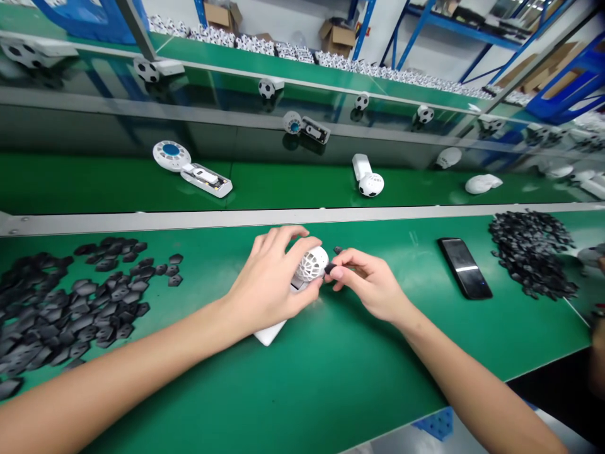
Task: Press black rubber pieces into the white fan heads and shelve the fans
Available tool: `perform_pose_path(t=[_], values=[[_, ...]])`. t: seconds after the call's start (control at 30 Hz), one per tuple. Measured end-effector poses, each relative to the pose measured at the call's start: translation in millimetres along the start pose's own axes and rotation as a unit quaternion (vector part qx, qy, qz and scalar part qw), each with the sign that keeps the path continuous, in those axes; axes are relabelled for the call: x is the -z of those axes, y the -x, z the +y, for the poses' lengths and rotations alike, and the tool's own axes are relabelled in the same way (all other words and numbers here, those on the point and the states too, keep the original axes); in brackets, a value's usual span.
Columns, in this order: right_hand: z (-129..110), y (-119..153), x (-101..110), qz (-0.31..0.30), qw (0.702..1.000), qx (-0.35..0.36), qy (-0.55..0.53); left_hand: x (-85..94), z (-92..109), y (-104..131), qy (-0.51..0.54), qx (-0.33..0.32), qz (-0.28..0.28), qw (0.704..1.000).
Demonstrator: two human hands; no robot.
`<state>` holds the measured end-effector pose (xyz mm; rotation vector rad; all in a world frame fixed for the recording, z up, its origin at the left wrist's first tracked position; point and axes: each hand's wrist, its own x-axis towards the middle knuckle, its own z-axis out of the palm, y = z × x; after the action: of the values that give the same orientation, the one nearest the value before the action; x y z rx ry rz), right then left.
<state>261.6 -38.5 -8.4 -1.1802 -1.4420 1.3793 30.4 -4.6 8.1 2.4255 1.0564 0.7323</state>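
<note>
Workbench covered in green mat fills most of the view, and behind it a green conveyor belt carries several white handheld fans with football-shaped heads, one of them lying just past the metal rail. On the left of the mat is a wide heap of black hexagon pieces, and a second heap of black pieces is on the right, with a black phone between it and the hands. The left hand is curled over the round white lattice head of a handheld fan, fingers closed around it, while the white handle rests on the mat below the palm. The right hand pinches one small black piece between thumb and forefinger, touching the side of the fan head. I judge the step to be fitting black panels into the lattice; the next move would need this piece lined up with an open cell and pressed firmly.
</note>
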Motion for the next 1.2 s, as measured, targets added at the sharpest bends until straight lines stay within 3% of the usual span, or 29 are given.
perform_pose_path(t=[0.1, 0.33, 0.57, 1.2], values=[[-1.1, 1.9, 0.5, -0.026, 0.999, 0.024, 0.013, 9.3, 1.3, -2.1, 0.125, -0.027, 0.012, 0.992], [-1.9, 6.3, 4.1, -0.068, 0.992, 0.093, 0.058, 20.5, 2.2, -6.9, 0.241, 0.024, -0.073, 0.967], [-3.6, 7.1, 2.8, -0.097, 0.986, 0.113, 0.076, 25.0, 0.7, -10.3, 0.27, 0.016, -0.129, 0.954], [-7.3, 10.0, -0.5, -0.097, 0.984, 0.093, 0.115, 19.2, 0.2, -5.9, 0.271, -0.016, -0.139, 0.952]])
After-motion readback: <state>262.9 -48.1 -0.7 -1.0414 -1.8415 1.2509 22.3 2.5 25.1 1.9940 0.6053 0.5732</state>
